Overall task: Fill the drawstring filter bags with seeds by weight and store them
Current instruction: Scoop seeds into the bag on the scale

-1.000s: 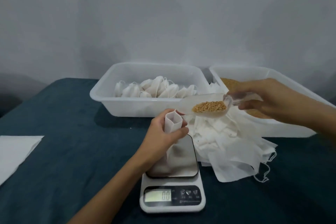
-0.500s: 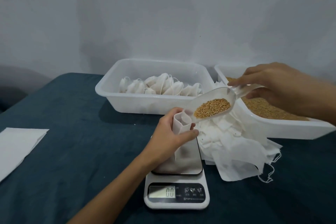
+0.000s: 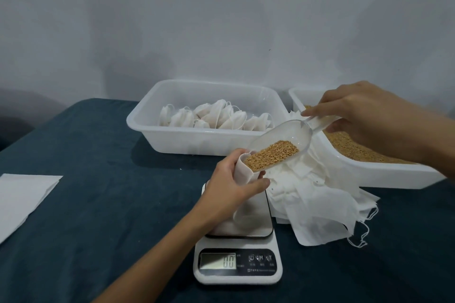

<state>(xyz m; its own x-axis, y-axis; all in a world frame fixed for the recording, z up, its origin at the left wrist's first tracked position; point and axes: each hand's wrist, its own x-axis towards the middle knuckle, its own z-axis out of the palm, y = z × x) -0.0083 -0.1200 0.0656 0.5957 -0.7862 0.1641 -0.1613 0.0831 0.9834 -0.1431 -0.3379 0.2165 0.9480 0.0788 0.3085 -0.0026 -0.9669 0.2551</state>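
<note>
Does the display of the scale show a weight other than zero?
No, the scale display reads 0.0 while the left hand holds the filter bag over it.

I have one head-worn view, looking forward and down from the near edge of the dark teal cloth-covered worktop (image 3: 103, 204) toward the far wall, close in.

A plain home-like packing spot: a bare wall (image 3: 221, 19), a cloth-covered surface (image 3: 98, 204), a kitchen scale (image 3: 237, 265) low centre, plastic tubs (image 3: 197, 140) behind.
</note>
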